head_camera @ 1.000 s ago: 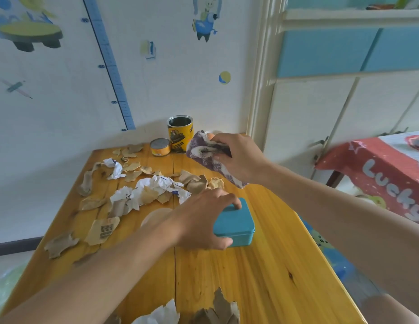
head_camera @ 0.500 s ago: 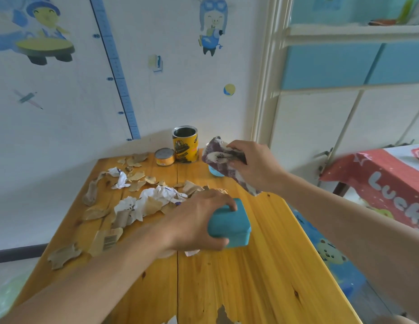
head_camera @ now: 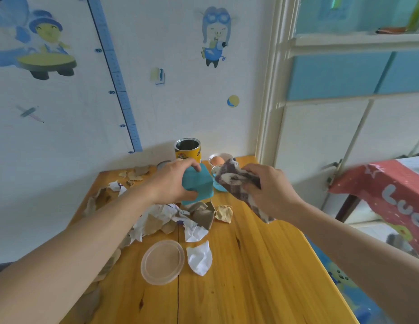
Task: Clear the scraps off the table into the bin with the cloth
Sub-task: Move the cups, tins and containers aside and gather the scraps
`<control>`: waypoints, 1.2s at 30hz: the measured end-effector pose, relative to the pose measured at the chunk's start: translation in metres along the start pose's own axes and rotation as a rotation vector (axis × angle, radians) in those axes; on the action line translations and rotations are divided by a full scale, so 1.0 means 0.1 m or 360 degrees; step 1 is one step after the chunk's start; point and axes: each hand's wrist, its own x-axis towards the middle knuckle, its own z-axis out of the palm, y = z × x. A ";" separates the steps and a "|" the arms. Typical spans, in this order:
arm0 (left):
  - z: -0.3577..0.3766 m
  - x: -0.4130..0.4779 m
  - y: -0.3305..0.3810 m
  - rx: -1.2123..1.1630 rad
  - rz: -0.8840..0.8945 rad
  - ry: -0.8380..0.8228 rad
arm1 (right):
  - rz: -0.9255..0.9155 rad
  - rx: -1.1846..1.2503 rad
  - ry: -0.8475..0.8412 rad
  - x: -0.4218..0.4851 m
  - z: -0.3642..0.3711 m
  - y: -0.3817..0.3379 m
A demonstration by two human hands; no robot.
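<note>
The wooden table [head_camera: 262, 277] fills the lower half of the view, its far edge against the wall. Paper and cardboard scraps [head_camera: 157, 220] lie across its left and middle, thickest in 1 heap under the left forearm, with looser bits running toward the far left corner.

The 2 hands are raised side by side over the far part of the table. The right hand [head_camera: 271, 192] grips the cloth [head_camera: 231, 181], a brown and cream patterned rag, with its fingers curled tight round the bunched middle. 1 end of the cloth sticks out past the fingertips toward the left hand, and the other hangs below the palm over the right side of the table. The cloth is off the wood and apart from the scraps, the nearest being a crumpled tan piece just below it.

The left hand [head_camera: 173, 183] clamps a teal box [head_camera: 200, 183], fingers over its top and thumb underneath, holding it tilted above the heap.

Nearer the camera a clear round lid [head_camera: 162, 261] lies flat, with 1 white scrap [head_camera: 200, 258] just beside it. By the wall stand a yellow can [head_camera: 188, 149] and an egg [head_camera: 217, 160] in a small dish.
</note>
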 end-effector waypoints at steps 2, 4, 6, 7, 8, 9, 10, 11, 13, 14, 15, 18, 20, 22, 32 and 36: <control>0.03 0.14 -0.05 0.0034 -0.0039 0.0001 | -0.0006 0.0001 -0.0007 -0.01 0.02 0.01; 0.08 0.26 -0.11 0.0053 -0.0078 -0.0014 | -0.0014 0.0017 -0.0020 -0.02 0.04 0.02; 0.14 0.33 -0.16 0.0044 -0.0108 -0.0041 | -0.0023 0.0037 -0.0044 -0.04 0.06 0.03; 0.17 0.35 -0.18 0.0026 -0.0123 -0.0046 | -0.0028 0.0044 -0.0057 -0.05 0.08 0.04; 0.20 0.37 -0.20 0.0009 -0.0135 -0.0038 | -0.0033 0.0053 -0.0068 -0.06 0.10 0.04; 0.22 0.39 -0.22 0.0002 -0.0145 -0.0024 | -0.0038 0.0061 -0.0079 -0.06 0.11 0.05; 0.25 0.41 -0.25 0.0009 -0.0149 -0.0012 | -0.0041 0.0065 -0.0091 -0.06 0.13 0.05; 0.27 0.42 -0.27 0.0026 -0.0147 -0.0007 | -0.0046 0.0062 -0.0101 -0.06 0.14 0.05; 0.32 0.44 -0.32 0.0050 -0.0128 -0.0009 | -0.0059 0.0062 -0.0120 -0.06 0.17 0.05; 0.34 0.44 -0.35 0.0040 -0.0117 -0.0016 | -0.0066 0.0069 -0.0130 -0.06 0.18 0.05; 0.36 0.44 -0.38 0.0020 -0.0107 -0.0027 | -0.0072 0.0077 -0.0136 -0.06 0.20 0.04; 0.40 0.43 -0.45 0.0015 -0.0060 -0.0058 | -0.0083 0.0091 -0.0145 -0.07 0.22 0.03; 0.41 0.43 -0.49 0.0055 -0.0008 -0.0085 | -0.0090 0.0103 -0.0151 -0.07 0.24 0.02; 0.44 0.42 -0.52 0.0123 0.0057 -0.0111 | -0.0098 0.0123 -0.0170 -0.07 0.25 0.02; 0.61 0.35 -0.43 0.0713 0.0239 0.0038 | -0.0107 0.0126 -0.0195 -0.07 0.39 -0.03; 0.67 0.32 -0.45 0.0726 0.0260 0.0054 | -0.0103 0.0156 -0.0211 -0.08 0.45 -0.04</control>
